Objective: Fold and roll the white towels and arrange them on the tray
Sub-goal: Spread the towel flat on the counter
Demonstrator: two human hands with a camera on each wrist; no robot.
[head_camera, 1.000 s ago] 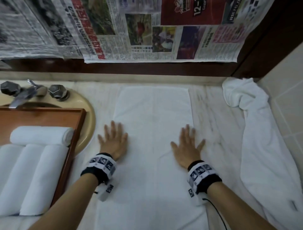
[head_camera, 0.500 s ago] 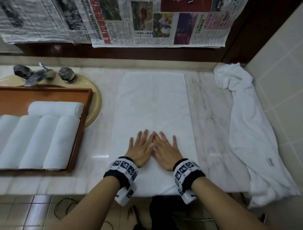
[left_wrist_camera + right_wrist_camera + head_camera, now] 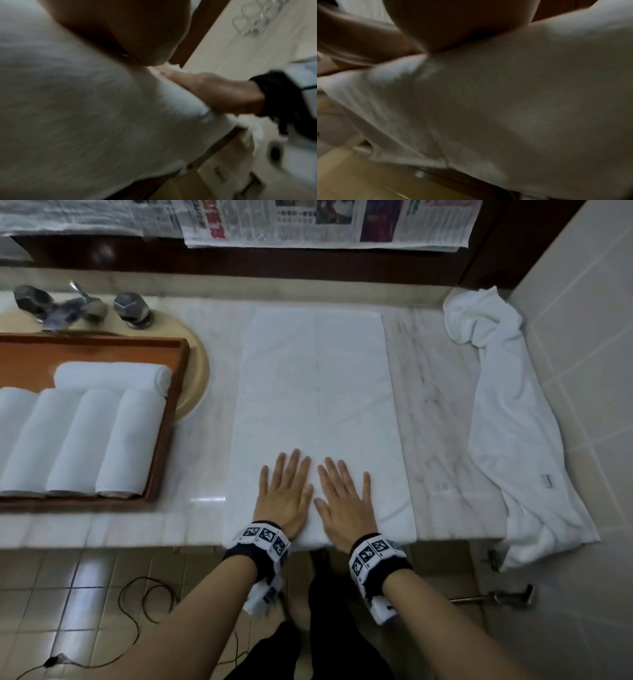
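A white towel [image 3: 318,392] lies folded flat in a long strip on the marble counter [image 3: 442,412], its near end at the counter's front edge. My left hand [image 3: 286,491] and right hand [image 3: 344,496] press flat on that near end, side by side, fingers straight. At the left, a wooden tray [image 3: 171,412] holds several rolled white towels [image 3: 102,440], one laid crosswise behind the others. Both wrist views are blurred and show mostly the towel's cloth [image 3: 77,108] [image 3: 505,108] under each palm.
A loose, crumpled white towel [image 3: 513,419] drapes along the tiled right wall and over the counter edge. A beige sink [image 3: 195,371] with metal taps [image 3: 130,308] sits behind the tray. Newspaper [image 3: 325,220] hangs above. A cable lies on the tiled floor [image 3: 85,594].
Both hands slid from the towel's middle, apart, down to its near end and came together. Since half a second ago they have parted slightly.
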